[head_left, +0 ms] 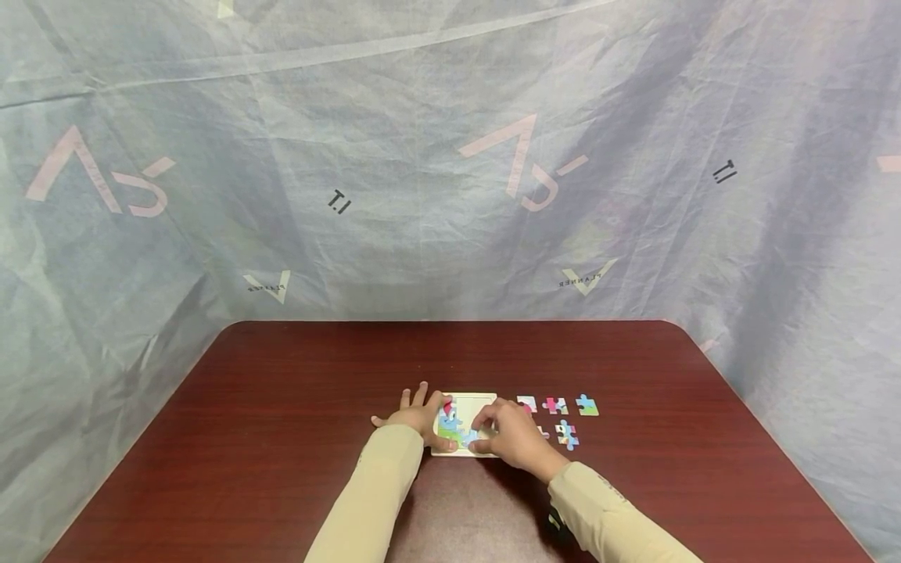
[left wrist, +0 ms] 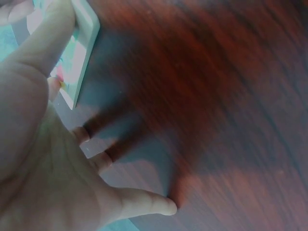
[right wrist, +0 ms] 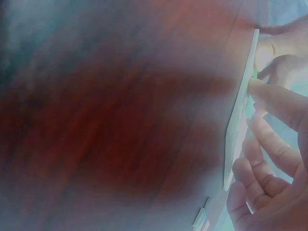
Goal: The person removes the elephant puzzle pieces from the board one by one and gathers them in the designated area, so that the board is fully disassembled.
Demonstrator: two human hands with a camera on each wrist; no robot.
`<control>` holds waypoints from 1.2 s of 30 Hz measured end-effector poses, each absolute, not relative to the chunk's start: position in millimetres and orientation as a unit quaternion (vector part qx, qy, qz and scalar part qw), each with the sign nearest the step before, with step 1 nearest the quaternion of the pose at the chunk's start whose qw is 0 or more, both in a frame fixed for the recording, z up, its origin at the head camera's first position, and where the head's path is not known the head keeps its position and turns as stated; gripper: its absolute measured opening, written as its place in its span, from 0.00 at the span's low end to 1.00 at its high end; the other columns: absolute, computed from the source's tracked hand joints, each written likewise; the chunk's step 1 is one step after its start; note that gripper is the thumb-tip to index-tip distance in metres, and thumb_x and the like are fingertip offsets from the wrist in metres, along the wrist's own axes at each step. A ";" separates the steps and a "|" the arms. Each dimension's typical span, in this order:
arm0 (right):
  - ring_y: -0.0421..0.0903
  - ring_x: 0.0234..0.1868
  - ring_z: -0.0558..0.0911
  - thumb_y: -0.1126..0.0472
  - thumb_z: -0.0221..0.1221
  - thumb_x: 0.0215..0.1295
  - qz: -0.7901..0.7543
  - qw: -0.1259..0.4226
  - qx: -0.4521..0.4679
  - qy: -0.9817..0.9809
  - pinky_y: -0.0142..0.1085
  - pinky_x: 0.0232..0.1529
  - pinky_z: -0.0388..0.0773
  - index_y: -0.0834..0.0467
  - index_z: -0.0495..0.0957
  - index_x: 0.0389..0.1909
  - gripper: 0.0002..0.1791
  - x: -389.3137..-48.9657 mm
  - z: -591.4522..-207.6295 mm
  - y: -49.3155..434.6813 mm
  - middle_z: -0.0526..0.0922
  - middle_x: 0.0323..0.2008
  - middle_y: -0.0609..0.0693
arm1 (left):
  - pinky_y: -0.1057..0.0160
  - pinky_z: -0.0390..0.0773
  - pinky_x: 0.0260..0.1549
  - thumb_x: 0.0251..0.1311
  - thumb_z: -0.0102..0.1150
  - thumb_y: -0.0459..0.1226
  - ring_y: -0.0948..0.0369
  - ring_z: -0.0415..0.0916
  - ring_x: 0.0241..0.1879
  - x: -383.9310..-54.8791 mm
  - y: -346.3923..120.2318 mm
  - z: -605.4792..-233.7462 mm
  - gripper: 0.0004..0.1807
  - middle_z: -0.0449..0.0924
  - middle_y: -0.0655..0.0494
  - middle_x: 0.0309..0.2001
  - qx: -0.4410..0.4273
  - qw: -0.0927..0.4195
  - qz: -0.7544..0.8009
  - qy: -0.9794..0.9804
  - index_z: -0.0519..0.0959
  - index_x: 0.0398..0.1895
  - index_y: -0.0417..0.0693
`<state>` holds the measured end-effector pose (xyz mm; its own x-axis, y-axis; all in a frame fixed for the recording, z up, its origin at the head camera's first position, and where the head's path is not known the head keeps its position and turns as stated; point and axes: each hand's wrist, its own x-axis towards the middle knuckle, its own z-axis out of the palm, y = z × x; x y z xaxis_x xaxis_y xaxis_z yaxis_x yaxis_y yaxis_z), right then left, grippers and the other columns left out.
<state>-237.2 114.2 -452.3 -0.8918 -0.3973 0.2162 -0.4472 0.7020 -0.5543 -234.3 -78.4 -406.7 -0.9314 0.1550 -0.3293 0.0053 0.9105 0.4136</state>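
Observation:
A small picture jigsaw in a pale tray (head_left: 486,396) lies near the middle of the table, its left part filled with colourful pieces. My left hand (head_left: 415,421) spreads its fingers at the tray's left side; thumb and index finger press on its border, while the other fingers rest on the table. Over the tray's right half, my right hand (head_left: 517,438) has its fingers curled, with thumb and index finger at a blue puzzle piece (head_left: 469,439) by the lower edge. In the right wrist view, the right thumb (right wrist: 279,101) touches the tray's near rim (right wrist: 236,125); the fingertips are partly hidden.
Right of the tray lie several loose jigsaw pieces, among them a blue and green one (head_left: 587,405), a pink one (head_left: 556,406) and a blue one (head_left: 566,435). The right hand partly covers others. Behind the dark red table (head_left: 281,375) hangs a grey cloth (head_left: 394,258).

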 end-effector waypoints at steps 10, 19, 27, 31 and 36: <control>0.43 0.32 0.72 0.61 0.79 0.47 0.309 0.021 0.212 -0.927 0.38 0.33 0.72 0.55 0.85 0.29 0.12 -239.1 -451.2 119.3 0.76 0.30 0.46 | 0.17 0.50 0.58 0.57 0.75 0.49 0.41 0.41 0.79 -230.1 -75.4 -402.1 0.42 0.46 0.45 0.81 0.044 0.183 0.201 0.962 0.64 0.73 0.60; 0.44 0.33 0.75 0.63 0.76 0.54 0.283 0.022 0.233 -0.930 0.38 0.34 0.74 0.57 0.88 0.35 0.09 -240.9 -447.0 125.0 0.77 0.30 0.47 | 0.17 0.49 0.59 0.57 0.75 0.50 0.42 0.39 0.80 -240.0 -78.7 -418.3 0.43 0.44 0.46 0.82 0.048 0.184 0.202 0.961 0.63 0.73 0.62; 0.44 0.35 0.74 0.58 0.79 0.51 0.215 0.028 0.265 -0.940 0.44 0.38 0.73 0.56 0.90 0.36 0.13 -243.5 -443.3 123.1 0.79 0.32 0.47 | 0.16 0.47 0.58 0.57 0.75 0.49 0.42 0.39 0.80 -237.8 -79.0 -414.9 0.44 0.44 0.45 0.81 0.045 0.187 0.207 0.959 0.62 0.74 0.61; 0.45 0.35 0.74 0.58 0.79 0.50 0.211 0.020 0.262 -0.941 0.45 0.38 0.74 0.57 0.90 0.35 0.12 -244.9 -440.3 120.7 0.80 0.32 0.47 | 0.16 0.48 0.58 0.58 0.75 0.49 0.41 0.40 0.79 -235.0 -79.2 -410.1 0.44 0.44 0.44 0.81 0.044 0.189 0.205 0.959 0.61 0.74 0.60; 0.47 0.36 0.75 0.58 0.80 0.48 0.203 0.017 0.260 -0.944 0.47 0.37 0.73 0.57 0.91 0.33 0.12 -246.5 -435.8 117.7 0.80 0.31 0.48 | 0.16 0.49 0.58 0.58 0.74 0.49 0.41 0.39 0.79 -234.7 -81.1 -408.1 0.44 0.44 0.45 0.81 0.049 0.184 0.205 0.960 0.62 0.74 0.61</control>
